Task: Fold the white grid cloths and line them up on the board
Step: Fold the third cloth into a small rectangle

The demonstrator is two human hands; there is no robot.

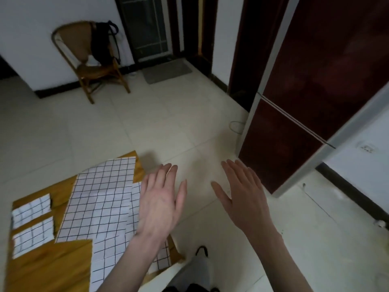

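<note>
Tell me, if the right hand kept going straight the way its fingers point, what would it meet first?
Probably nothing soon: the right hand is open, fingers pointing up-left over bare floor tiles. The dark red cabinet stands to its right, off that line. Depth is hard to judge.

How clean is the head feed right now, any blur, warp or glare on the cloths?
Head view: the two small folded cloths at the board's left edge are motion-smeared; the large unfolded cloth is sharper, its grid readable. Wide-angle warp bows the dark red cabinet. Lighting is soft, no glare; both the left hand and right hand are slightly soft.
</note>
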